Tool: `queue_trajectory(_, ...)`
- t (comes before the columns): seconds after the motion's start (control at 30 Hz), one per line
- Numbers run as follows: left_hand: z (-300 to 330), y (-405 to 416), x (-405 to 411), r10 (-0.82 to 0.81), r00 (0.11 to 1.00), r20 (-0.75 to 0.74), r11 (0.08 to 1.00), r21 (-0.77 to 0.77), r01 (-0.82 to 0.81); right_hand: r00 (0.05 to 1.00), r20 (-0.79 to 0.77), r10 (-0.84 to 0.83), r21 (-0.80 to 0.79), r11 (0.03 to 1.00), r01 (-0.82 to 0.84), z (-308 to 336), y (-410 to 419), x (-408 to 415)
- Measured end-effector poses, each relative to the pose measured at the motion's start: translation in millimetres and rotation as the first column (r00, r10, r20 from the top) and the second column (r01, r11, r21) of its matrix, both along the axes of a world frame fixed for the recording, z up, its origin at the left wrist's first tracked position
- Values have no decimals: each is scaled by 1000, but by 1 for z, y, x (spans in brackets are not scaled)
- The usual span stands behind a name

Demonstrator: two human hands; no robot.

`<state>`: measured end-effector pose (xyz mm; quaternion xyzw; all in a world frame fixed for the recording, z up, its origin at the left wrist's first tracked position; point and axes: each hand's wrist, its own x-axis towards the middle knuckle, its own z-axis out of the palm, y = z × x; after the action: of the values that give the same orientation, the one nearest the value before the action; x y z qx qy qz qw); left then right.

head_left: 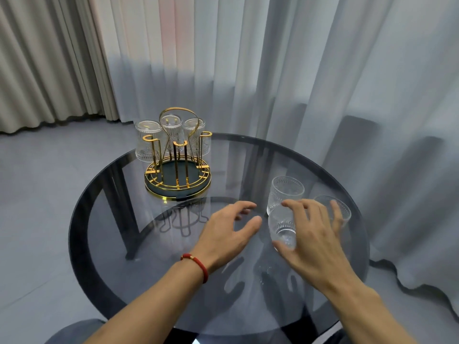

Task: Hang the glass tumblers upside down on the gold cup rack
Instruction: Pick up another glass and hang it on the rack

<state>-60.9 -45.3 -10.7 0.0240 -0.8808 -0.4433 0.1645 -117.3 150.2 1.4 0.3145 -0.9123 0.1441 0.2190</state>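
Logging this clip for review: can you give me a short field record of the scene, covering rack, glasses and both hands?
surface: round dark glass table
rack: gold, far left of table, three glasses hung upside down, three near pegs free
hung glasses: on the far pegs
loose glasses: three on the table's right, upright
right hand: fingers around nearest loose glass, grip not clearly closed
left hand: open, empty, beside that glass
bracelet: red, left wrist

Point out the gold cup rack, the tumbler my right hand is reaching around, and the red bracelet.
gold cup rack (177,181): head view, on its round base rim.
nearest glass tumbler (283,227): head view, on its ribbed side wall.
red bracelet (198,264): head view, on the cord at the left wrist.
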Motion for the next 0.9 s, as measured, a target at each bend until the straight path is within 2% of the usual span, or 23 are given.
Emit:
queue_trajectory(0.07, 7, -1, 3, -128, 986, 106, 977, 182, 107, 989, 25, 149, -75, 986, -147, -2, -8, 7)
queue_trajectory(0.13, 13, -1, 7, -255, 959, 122, 937, 274, 215, 954, 83, 286, -186, 946, -268, -3, -17, 11)
queue_trajectory(0.2, 16, -1, 8, -255, 965, 59, 951, 196, 239, 918, 58, 392, -217, 903, -372, -2, -28, 12)
queue_trajectory(0.27, 17, -2, 8, -156, 988, -24, 982, 100, 157, 883, 45, 467, -233, 865, -445, -2, -40, 13)
queue_trajectory(0.3, 18, -6, 7, -101, 994, -51, 990, 98, 105, 873, 66, 484, -259, 853, -453, -2, -46, 13)
queue_trajectory(0.33, 19, -11, 6, -53, 997, -52, 989, 137, 59, 867, 97, 488, -302, 845, -442, -3, -52, 14)
queue_trajectory(0.4, 24, -24, 5, -4, 1000, 6, 949, 315, 2, 868, 180, 463, -421, 834, -357, -4, -60, 13)
queue_trajectory(0.47, 28, -37, 5, 15, 999, 38, 850, 526, -32, 842, 315, 437, -541, 812, -219, -5, -63, 12)
queue_trajectory(0.5, 30, -41, 5, 26, 999, 46, 797, 602, -48, 796, 404, 452, -594, 791, -148, -6, -64, 10)
queue_trajectory(0.57, 32, -48, 5, 27, 998, 65, 692, 719, -66, 619, 563, 548, -686, 727, -19, -7, -67, 7)
queue_trajectory(0.63, 29, -54, 6, -28, 996, 90, 586, 808, -56, 488, 607, 627, -743, 666, 68, -10, -73, 5)
queue_trajectory(0.7, 23, -59, 10, -134, 985, 106, 504, 864, -25, 464, 610, 642, -761, 638, 118, -13, -78, 5)
queue_trajectory(0.73, 21, -62, 11, -180, 977, 118, 493, 870, -14, 462, 614, 640, -763, 631, 139, -14, -78, 5)
queue_trajectory(0.8, 17, -73, 12, -193, 969, 152, 576, 818, -13, 478, 615, 627, -761, 631, 151, -13, -79, 5)
queue_trajectory(0.87, 14, -90, 10, -73, 982, 174, 738, 672, -64, 559, 602, 570, -736, 668, 111, -8, -81, 1)
queue_trajectory(0.9, 12, -99, 8, 25, 986, 167, 825, 553, -114, 615, 582, 533, -723, 685, 90, -4, -82, -2)
